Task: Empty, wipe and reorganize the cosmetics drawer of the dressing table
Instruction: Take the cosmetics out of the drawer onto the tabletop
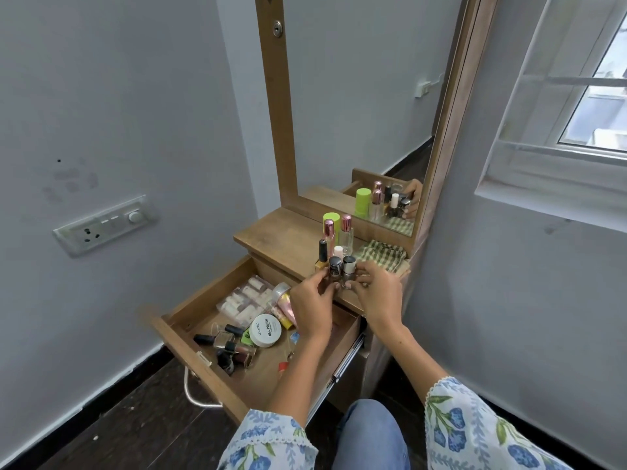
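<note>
The wooden drawer (190, 340) of the dressing table stands pulled open, with several cosmetics inside: dark nail polish bottles (228, 347), a white round tub (265, 330), a clear packet of white pieces (245, 300) and a pink tube (284, 298). My left hand (314, 305) pinches a dark-capped nail polish bottle (335, 270) at the front edge of the table top (281, 237). My right hand (376, 293) pinches a grey-capped bottle (349, 270) right beside it. Behind them stand a yellow polish bottle (321, 256), two pink-capped bottles (346, 232) and a green-capped stick (331, 221).
A green checked cloth (381, 256) lies on the table top to the right of the bottles. The mirror (373, 106) rises behind them. Grey walls stand close on both sides, with a socket panel (103, 225) on the left and a window (583, 96) on the right. My knee (369, 432) is below the drawer.
</note>
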`<state>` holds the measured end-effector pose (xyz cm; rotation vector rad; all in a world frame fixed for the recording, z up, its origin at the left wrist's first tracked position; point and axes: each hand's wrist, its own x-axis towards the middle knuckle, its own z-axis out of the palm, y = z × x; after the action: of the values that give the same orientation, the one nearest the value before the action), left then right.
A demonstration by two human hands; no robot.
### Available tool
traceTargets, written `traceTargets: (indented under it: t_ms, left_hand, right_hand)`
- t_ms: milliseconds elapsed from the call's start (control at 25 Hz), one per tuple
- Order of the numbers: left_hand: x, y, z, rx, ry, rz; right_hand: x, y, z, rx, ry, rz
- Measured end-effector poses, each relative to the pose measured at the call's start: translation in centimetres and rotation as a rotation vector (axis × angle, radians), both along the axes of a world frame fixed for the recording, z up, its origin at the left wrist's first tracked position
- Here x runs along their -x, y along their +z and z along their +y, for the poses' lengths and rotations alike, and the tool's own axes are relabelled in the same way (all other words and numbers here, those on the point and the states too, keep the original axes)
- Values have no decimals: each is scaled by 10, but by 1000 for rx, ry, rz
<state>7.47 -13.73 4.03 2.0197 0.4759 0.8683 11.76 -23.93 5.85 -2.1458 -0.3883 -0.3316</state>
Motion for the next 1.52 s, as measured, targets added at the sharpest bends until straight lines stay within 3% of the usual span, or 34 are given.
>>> traceTargets:
  t_ms: [560, 680, 880, 1040, 1120, 1520]
  left_hand:
    - [48, -1, 43, -62, -93, 91]
    - [79, -7, 78, -58, -134, 183]
    - [106, -20, 99, 42, -190, 278]
    - [103, -28, 101, 17, -141, 295]
    - [103, -30, 102, -41, -129, 344]
    - [106, -29, 97, -138, -143, 357]
  right_hand:
    - [21, -2, 0, 53, -78, -70]
    - [49, -13, 5, 133, 137, -157]
    - [62, -22, 42, 640, 553, 74]
    - [70, -32, 79, 1079, 553, 61]
    - [76, -39, 93, 1162, 517, 49]
    - [65, -42, 84, 705, 405, 248]
